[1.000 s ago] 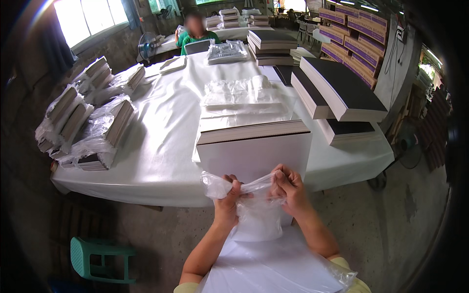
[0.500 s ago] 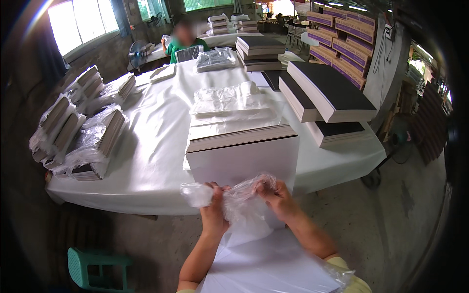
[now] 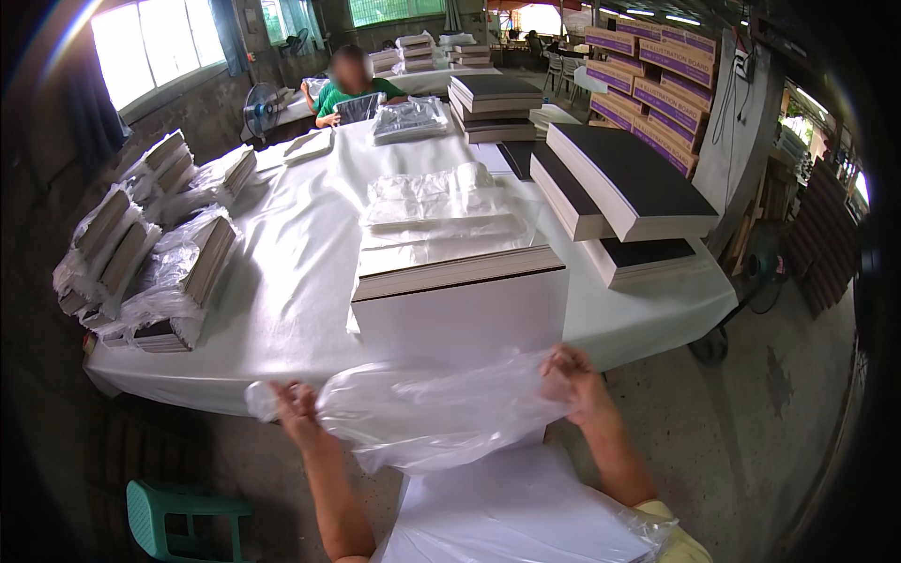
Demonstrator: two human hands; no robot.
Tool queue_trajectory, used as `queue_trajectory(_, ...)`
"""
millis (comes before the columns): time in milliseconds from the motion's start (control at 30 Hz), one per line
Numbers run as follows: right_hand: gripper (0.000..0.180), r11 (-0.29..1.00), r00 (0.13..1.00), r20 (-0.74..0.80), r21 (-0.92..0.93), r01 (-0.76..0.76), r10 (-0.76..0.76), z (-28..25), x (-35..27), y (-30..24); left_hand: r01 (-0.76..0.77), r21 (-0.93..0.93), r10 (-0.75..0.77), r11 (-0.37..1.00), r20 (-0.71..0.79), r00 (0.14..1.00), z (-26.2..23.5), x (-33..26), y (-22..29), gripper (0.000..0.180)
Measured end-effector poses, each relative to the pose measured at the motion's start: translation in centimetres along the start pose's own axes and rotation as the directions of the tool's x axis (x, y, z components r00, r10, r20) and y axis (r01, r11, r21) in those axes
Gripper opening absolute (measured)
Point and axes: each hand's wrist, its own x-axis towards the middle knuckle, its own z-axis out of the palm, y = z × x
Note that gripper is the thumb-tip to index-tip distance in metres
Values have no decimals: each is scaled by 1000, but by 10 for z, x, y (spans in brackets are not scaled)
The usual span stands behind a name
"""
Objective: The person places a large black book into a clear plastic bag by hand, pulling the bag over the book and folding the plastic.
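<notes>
Item: clear plastic bag (image 3: pixel 441 413), stretched between our left hand (image 3: pixel 298 405) and right hand (image 3: pixel 570 377), both pinched shut on its edges, before the white box (image 3: pixel 460 314) on the counter (image 3: pixel 291 272). We judge that even tension keeps the mouth open.

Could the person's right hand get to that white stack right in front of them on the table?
Probably yes, but not freely: the right hand is close to the white stack, yet its grip is on the clear plastic bag stretched between both hands, hanging in front of the stack.
</notes>
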Motion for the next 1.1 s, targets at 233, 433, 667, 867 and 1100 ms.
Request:
queue_trajectory(233,20,996,998,58,-87,-2,8,-45,-7,-30,-357,326,411,876,-116,904,-34,3,67,16)
queue_trajectory(433,9,967,945,322,-254,24,61,9,4,-16,-524,409,317,747,473,822,20,-45,15,41)
queue_trajectory(667,24,791,792,566,-365,491,-230,61,0,1,-494,630,-392,599,769,505,100,-112,-16,86)
queue_trajectory(867,33,734,774,569,-646,211,278,41,-1,-18,-581,636,-423,508,772,475,57,-81,-13,17)
queue_trajectory(1100,25,930,412,851,-368,26,325,-9,-5,-3,396,218,-450,892,337,827,27,-47,8,19)
